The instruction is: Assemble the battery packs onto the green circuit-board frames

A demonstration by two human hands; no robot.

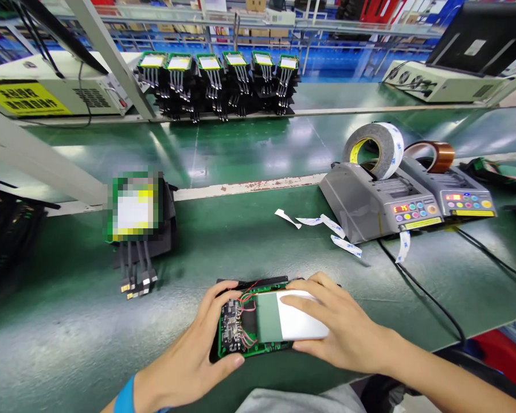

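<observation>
Circuit board [231,330] sits smack between two hands: left hand [202,341] clamps its wiry end, right hand [341,324] grips a smooth, flat white-and-green slab [290,322].

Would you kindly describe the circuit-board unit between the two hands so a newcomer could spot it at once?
On the green workbench, look to the near side, where the left hand and right hand frame opposite ends of the circuit-board unit. Unlike the stacked units behind, trailing grey cables, it shows red wires beside a green-and-white block.
</observation>
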